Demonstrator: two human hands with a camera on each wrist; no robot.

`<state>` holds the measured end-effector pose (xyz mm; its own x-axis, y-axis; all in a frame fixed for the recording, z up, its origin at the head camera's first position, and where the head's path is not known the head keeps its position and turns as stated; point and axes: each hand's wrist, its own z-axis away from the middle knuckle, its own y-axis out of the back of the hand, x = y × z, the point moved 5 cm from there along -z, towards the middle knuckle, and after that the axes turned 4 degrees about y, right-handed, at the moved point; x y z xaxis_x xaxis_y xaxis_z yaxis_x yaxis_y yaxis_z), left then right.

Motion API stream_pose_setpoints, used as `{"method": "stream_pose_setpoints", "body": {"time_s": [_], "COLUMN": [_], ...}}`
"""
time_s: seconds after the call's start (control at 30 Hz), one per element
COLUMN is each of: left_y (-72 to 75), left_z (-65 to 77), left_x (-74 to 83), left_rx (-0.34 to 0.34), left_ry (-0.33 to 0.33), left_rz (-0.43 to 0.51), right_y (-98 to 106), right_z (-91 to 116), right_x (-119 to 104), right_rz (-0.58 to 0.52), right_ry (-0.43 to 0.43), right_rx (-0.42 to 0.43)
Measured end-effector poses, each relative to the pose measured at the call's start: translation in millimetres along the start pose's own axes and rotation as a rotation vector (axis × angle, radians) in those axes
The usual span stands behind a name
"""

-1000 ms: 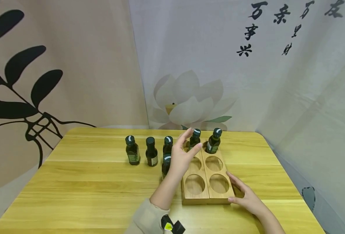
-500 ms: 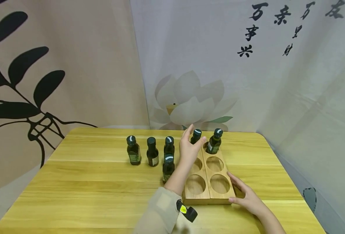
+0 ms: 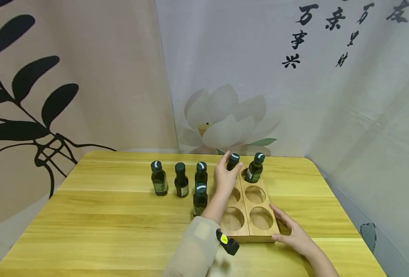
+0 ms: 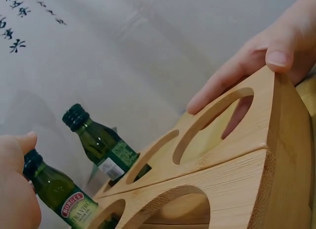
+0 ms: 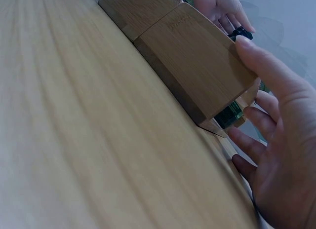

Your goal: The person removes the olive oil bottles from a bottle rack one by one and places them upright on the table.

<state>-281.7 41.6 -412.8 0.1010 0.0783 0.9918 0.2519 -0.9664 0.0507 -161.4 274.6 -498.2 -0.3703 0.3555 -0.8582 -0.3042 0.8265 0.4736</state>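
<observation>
A wooden rack (image 3: pixel 247 227) with two rows of round holes lies on the table. In its far left hole stands a small green olive oil bottle (image 4: pixel 66 197), leaning slightly; my left hand (image 3: pixel 224 177) holds it at its dark cap, thumb on one side and fingers on the other. A second olive oil bottle (image 3: pixel 254 171) leans in the far right hole. My right hand (image 3: pixel 294 234) grips the rack's near right corner, thumb at the front and fingers along the side. The rack's nearer holes contain no bottles.
Left of the rack, several more dark bottles stand upright on the table: one bottle (image 3: pixel 159 181) furthest left, another bottle (image 3: pixel 181 182) beside it, and a near bottle (image 3: pixel 200 202) by my left forearm. A printed cloth (image 3: pixel 121 77) hangs behind the table.
My left hand has moved slightly right and closed from spread fingers onto the far left bottle's cap. My right hand stays on the rack. The head view has shifted a little.
</observation>
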Motion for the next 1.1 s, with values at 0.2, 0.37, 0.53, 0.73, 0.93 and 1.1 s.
{"method": "stream_pose_setpoints", "body": {"time_s": [0.2, 0.37, 0.53, 0.73, 0.93, 1.1], "left_y": [-3.3, -3.9, -2.3, -2.5, -0.2, 2.0], "left_z": [-3.1, -4.9, -5.5, -7.6, -5.5, -4.3], "left_x": [-6.0, -7.3, -2.9, -1.0, 9.5, 25.1], "left_rx": [0.007, 0.026, 0.039, 0.045, 0.043, 0.03], "left_ry": [-0.002, -0.035, -0.07, -0.099, -0.147, -0.197], "left_rz": [0.018, 0.057, 0.059, 0.068, 0.082, 0.096], "right_y": [-0.4, -0.4, -0.6, -0.2, -0.5, 0.1], "right_z": [0.4, 0.7, 0.1, -0.4, 0.0, -0.1], "right_x": [0.3, 0.5, 0.6, 0.8, 2.5, 0.9], "right_rz": [-0.004, -0.022, -0.029, -0.028, -0.022, -0.013], "right_ry": [0.003, 0.009, 0.014, 0.013, 0.004, -0.001], "right_rx": [0.004, 0.009, 0.007, 0.008, 0.002, 0.004]}}
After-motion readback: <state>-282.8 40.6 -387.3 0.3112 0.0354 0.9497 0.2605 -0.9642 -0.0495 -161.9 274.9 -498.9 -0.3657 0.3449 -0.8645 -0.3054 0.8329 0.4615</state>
